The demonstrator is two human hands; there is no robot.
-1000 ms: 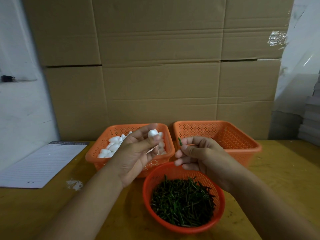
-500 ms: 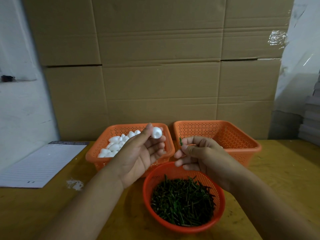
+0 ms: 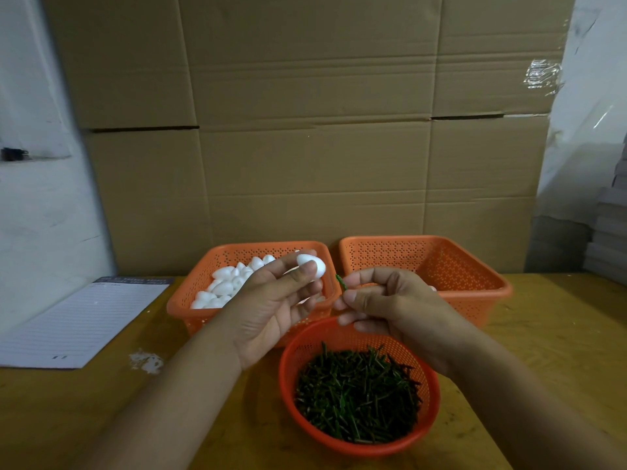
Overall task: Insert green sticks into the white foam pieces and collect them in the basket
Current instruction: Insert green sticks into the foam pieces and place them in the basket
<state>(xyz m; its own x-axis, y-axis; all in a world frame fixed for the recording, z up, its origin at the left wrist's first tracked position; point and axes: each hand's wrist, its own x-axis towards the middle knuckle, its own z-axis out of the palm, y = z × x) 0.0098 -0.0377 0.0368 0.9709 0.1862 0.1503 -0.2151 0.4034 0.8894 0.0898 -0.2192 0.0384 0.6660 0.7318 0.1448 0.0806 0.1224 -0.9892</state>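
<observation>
My left hand [image 3: 274, 307] pinches a white egg-shaped foam piece [image 3: 314, 264] between thumb and fingertips, above the left orange basket [image 3: 190, 300] that holds several foam pieces [image 3: 225, 286]. My right hand [image 3: 383, 300] pinches a short green stick [image 3: 340, 282], its tip pointing up-left, a small gap away from the foam piece. A round orange bowl [image 3: 295, 347] full of green sticks [image 3: 356, 395] sits below both hands. The right orange basket [image 3: 475, 266] stands behind my right hand; a bit of white shows by its near wall.
A lined paper pad [image 3: 81, 320] lies on the wooden table [image 3: 543, 334] at the left. White crumbs [image 3: 146, 361] lie beside it. Cardboard sheets [image 3: 315, 130] stand behind the baskets, and stacked boxes [image 3: 610, 239] are at the far right.
My left hand turned palm-up and rolled the foam piece out to its fingertips, closer to the green stick. My right hand stayed nearly still.
</observation>
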